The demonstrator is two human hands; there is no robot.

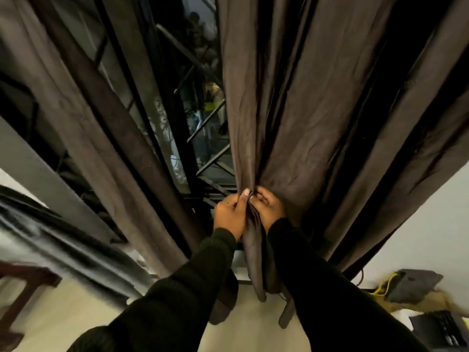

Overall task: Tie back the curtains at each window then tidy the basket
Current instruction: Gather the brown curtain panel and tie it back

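from the head view, your two hands meet close together in the middle of the frame, both arms reaching forward in dark knit sleeves. your left hand [231, 214] is curled shut, thumb up and pressed against the inner edge of the right curtain [291, 118], pinching a bunched fold of the brown cloth. your right hand [269, 209] sits just beside it, touching, fingers bent inward and closed on the same gathered fold; something small and pale shows between the fingertips, too small to tell what it is. the curtain hangs from above and narrows to your grip, its tail dropping below your wrists toward the pale floor [83, 308]. the left curtain [83, 128] hangs apart, with the dark window grille [203, 118] showing between the two. at lower right, beside the wall, lies a grey bag [413, 285] with a yellow cord.
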